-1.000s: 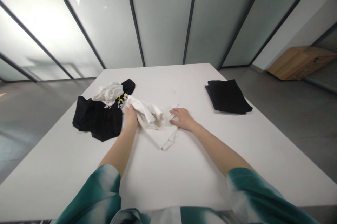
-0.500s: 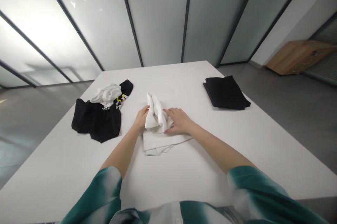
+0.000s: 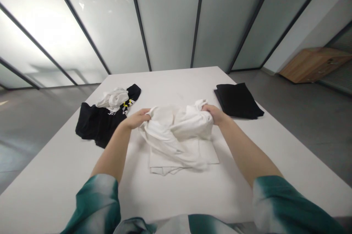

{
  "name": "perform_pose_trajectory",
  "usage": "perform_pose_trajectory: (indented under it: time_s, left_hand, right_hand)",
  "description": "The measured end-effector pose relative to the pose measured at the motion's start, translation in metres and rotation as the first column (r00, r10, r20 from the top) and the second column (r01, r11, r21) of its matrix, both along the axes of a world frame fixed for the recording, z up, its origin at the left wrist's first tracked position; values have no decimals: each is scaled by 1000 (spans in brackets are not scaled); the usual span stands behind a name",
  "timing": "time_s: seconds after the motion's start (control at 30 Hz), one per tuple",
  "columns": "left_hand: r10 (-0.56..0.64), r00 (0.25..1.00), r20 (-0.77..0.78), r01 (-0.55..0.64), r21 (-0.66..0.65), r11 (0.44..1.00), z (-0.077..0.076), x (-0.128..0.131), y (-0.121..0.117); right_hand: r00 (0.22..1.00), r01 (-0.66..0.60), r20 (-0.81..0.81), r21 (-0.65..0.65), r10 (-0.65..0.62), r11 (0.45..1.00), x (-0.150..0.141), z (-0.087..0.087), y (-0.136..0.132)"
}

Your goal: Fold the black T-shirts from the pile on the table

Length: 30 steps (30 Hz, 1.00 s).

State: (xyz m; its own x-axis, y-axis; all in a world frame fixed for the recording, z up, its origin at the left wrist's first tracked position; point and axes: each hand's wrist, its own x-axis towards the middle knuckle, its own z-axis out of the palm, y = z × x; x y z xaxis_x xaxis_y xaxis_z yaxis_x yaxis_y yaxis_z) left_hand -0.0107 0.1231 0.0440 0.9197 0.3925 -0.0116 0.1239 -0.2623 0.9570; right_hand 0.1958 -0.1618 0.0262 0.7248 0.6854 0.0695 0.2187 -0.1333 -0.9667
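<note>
Head view: white table (frosted panels behind) — left grip and right grip clutch white cloth.

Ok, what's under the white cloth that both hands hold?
Under the white cloth, a flat white layer shows at the front, on the table. The rest is covered; I can't tell whether both are one piece.

A white cloth, rumpled and deeply creased, is held by its two far corners, its upper layer bunched and sagging loosely toward the near side. Beneath, a flatter layer spreads over the middle of the white table, its near edge almost straight, with a crinkled fold peeking out at left.
</note>
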Motion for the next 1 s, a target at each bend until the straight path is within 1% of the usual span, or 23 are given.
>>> perform_pose_trajectory:
  time_s: [0.03,0.07,0.1,0.13,0.17,0.2,0.23,0.27,0.3,0.33,0.37,0.4,0.43,0.47,0.5,0.53,0.57,0.6,0.63,0.8,0.9,0.97,1.0]
  left_hand:
    - [94,995,28,-96,73,993,13,1,16]
    - [219,971,93,-233,177,956,27,3,30]
    - [342,922,182,-382,281,880,39,6,44]
    - [429,855,292,-512,348,785,49,9,54]
    - [479,780,403,-618,379,689,56,12,62]
    - [496,719,487,-688,395,609,60,15,65]
    - [487,688,538,-718,408,564,59,16,65]
    - [461,697,549,-709,436,554,53,17,61]
    - [422,743,520,-663,482,573,43,18,53]
    - [370,809,456,-582,539,609,30,17,43]
    - [304,880,365,-472,594,652,13,16,32]
    - [237,934,266,-355,635,686,-5,14,19]
    - [172,970,172,-244,662,709,-22,11,7]
    - [110,990,86,-139,682,718,-38,9,-4]
    - [66,997,31,-69,695,715,-52,6,-12]
    - [38,999,-4,-24,701,713,-62,3,-19]
    - [17,999,-28,8,702,712,-69,0,-23]
    - [1,999,-39,27,699,714,-72,-3,-24]
    - [-15,999,-45,42,692,721,-73,-5,-24]
    - [-83,995,-61,103,611,785,-65,-11,-15]
    - [-66,998,-11,61,543,838,-63,-9,-15]
    - [-44,998,46,15,498,867,-64,-7,-17]
    - [-37,997,67,-1,488,873,-63,-6,-18]
  right_hand:
    - [997,82,6,52,-83,995,16,7,-4]
    - [983,178,26,110,-182,978,33,15,-7]
    - [961,259,56,164,-272,952,48,21,-8]
    - [934,323,87,214,-347,922,61,25,-8]
    - [897,387,112,266,-427,883,71,27,-8]
    - [859,436,137,309,-493,845,79,26,-8]
    - [819,476,162,342,-550,810,83,22,-7]
    - [781,506,192,362,-594,783,84,14,-8]
    - [752,521,237,359,-615,774,81,4,-8]
    - [733,520,299,332,-611,787,75,-8,-9]
    - [724,506,375,282,-579,815,67,-21,-10]
    - [725,477,459,203,-513,855,58,-34,-11]
    - [736,433,537,97,-413,896,47,-46,-12]
    - [746,380,598,-24,-292,925,37,-56,-13]
    - [753,329,637,-146,-165,933,28,-64,-14]
    - [755,284,653,-251,-54,925,21,-69,-15]
    - [754,252,656,-328,28,910,16,-73,-16]
    - [752,233,654,-376,79,897,13,-75,-16]
    - [751,225,653,-396,101,890,12,-75,-17]
    - [755,233,651,-388,85,892,20,-74,-18]
    - [752,236,653,-400,94,885,19,-73,-18]
    - [731,223,672,-401,120,889,13,-71,-18]
    - [711,208,688,-399,142,893,10,-70,-17]
